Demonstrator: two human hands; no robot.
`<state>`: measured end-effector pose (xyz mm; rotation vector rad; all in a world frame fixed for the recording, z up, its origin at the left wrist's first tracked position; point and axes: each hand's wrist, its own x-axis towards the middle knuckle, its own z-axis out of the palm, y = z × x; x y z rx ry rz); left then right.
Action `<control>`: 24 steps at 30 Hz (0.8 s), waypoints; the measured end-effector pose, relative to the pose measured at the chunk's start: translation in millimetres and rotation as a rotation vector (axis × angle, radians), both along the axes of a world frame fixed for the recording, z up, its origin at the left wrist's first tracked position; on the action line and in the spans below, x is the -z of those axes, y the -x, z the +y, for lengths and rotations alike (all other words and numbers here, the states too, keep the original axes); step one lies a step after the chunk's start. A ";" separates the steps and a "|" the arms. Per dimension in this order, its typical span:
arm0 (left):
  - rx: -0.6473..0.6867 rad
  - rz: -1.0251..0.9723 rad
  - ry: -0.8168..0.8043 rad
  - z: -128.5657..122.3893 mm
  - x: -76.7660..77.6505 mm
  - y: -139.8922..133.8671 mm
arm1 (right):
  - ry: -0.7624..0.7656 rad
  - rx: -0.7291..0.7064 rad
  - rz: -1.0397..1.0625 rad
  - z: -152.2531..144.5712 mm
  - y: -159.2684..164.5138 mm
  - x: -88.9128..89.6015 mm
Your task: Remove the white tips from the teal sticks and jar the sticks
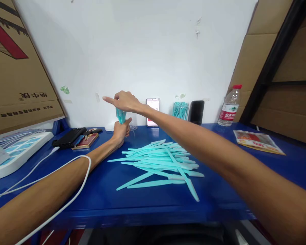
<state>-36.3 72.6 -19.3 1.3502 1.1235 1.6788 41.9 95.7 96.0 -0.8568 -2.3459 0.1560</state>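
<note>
A bundle of turquoise eyebrow razors [121, 115] stands upright in my left hand [121, 132], whose fingers are wrapped round its lower part. Over its top is my right hand [127, 101], index finger stretched to the left and the other fingers bent at the razors' upper ends; the thumb is hard to see. On the blue table in front lies a loose pile of the same razors [155, 158], with slim tapered handles and paler capped ends, pointing various ways. Partly hidden behind my left hand is a clear plastic container [134, 126].
Along the wall stand a lit phone [153, 114], a clear container full of razors [180, 110], a dark phone [197, 112] and a water bottle [229, 107]. A packet [258, 141] lies right. At left are a power strip [22, 149], a black case [68, 137] and a white cable [85, 180] crossing my forearm.
</note>
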 end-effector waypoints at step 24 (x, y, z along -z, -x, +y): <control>-0.052 0.300 0.023 -23.4 -41.6 -19.4 | -0.340 0.126 0.022 -16.8 -56.7 2.5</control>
